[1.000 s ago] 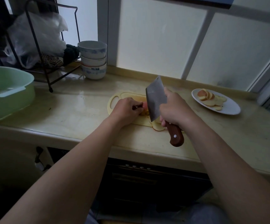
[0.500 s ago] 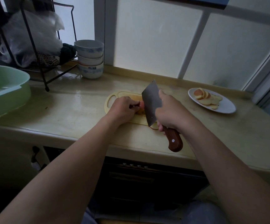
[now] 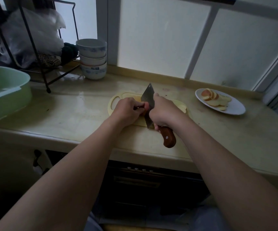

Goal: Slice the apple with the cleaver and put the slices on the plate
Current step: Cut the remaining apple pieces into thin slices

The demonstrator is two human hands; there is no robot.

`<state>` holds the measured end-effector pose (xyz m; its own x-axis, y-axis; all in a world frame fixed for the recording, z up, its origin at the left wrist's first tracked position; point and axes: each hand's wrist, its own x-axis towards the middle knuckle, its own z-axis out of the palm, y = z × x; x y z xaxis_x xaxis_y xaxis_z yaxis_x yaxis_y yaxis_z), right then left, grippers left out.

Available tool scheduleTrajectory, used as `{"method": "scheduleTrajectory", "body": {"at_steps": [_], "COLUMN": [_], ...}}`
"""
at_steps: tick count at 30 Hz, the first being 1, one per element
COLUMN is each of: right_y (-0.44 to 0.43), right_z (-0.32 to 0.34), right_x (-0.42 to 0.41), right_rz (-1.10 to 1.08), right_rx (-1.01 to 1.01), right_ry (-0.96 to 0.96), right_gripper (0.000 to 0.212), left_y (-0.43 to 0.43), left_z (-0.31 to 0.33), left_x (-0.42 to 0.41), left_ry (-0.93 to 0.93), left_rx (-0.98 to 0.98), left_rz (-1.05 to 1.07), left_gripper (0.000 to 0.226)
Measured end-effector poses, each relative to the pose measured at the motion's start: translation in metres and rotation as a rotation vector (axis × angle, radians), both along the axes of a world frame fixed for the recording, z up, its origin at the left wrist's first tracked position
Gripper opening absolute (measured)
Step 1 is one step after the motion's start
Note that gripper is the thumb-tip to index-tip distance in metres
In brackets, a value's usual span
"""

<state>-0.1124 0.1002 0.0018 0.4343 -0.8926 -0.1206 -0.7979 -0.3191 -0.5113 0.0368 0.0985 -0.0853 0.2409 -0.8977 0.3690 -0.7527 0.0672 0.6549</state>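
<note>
On the pale yellow cutting board lies a piece of red apple, mostly hidden by my hands. My left hand holds it with curled fingers. My right hand grips the cleaver by its brown wooden handle, the blade down against the apple right beside my left fingers. A cut slice lies on the board to the right of my right hand. The white plate at the right carries several apple slices.
A stack of white bowls stands at the back by the window. A black wire rack with plastic bags is at the back left. A green basin sits at the left. The counter's front edge runs below my hands.
The cleaver has come down from its raised position onto the apple on the board. My left hand has stayed on the apple.
</note>
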Motion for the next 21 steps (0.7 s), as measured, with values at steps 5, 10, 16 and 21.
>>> {"method": "scheduleTrajectory", "body": {"at_steps": [5, 10, 16, 21], "right_y": [-0.014, -0.009, -0.003, -0.014], "right_z": [0.004, 0.008, 0.012, 0.009], "right_x": [0.006, -0.003, -0.034, -0.028], "right_rz": [0.001, 0.04, -0.007, -0.037], "right_rx": [0.014, 0.04, 0.02, -0.06], "right_ry": [0.017, 0.047, -0.115, -0.215], "right_gripper": [0.063, 0.063, 0.069, 0.093], "left_y": [0.0, 0.001, 0.003, 0.003], "left_z": [0.001, 0.001, 0.003, 0.003], "left_x": [0.0, 0.0, 0.0, 0.001], "left_ry": [-0.033, -0.018, -0.017, -0.034], "left_rx": [0.003, -0.003, 0.022, 0.049], "left_rz": [-0.001, 0.023, 0.028, 0.013], "left_gripper": [0.029, 0.031, 0.028, 0.029]}}
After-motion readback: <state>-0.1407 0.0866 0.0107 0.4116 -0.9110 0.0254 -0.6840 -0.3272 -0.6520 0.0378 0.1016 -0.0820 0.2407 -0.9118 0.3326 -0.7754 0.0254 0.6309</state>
